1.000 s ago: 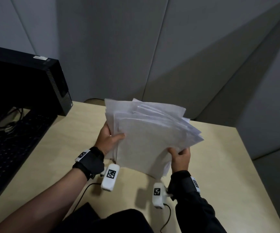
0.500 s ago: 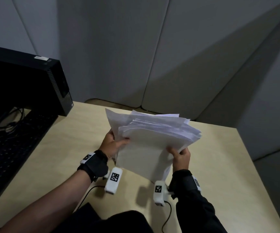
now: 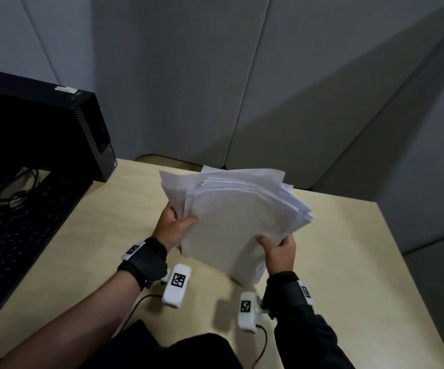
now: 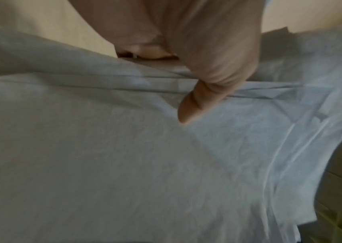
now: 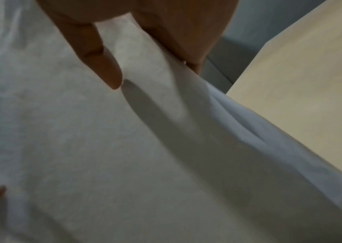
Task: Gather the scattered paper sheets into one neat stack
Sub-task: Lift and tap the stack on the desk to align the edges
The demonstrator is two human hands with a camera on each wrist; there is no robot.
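Held the bundle of paper sheets [image 3: 238,222] tilted above the bench [image 3: 348,262], lowest corner near or on the top. Left hand [image 3: 174,227] clamped on the left edge, thumb over the front sheet; right hand [image 3: 279,253] pinched the lower right edge. Far edges fanned out, not square. Best loosened slightly, stood upright and tapped on the bench, long edge then short. Couldn't tell whether that corner touched. Fingers behind hidden; wrist views blurred.
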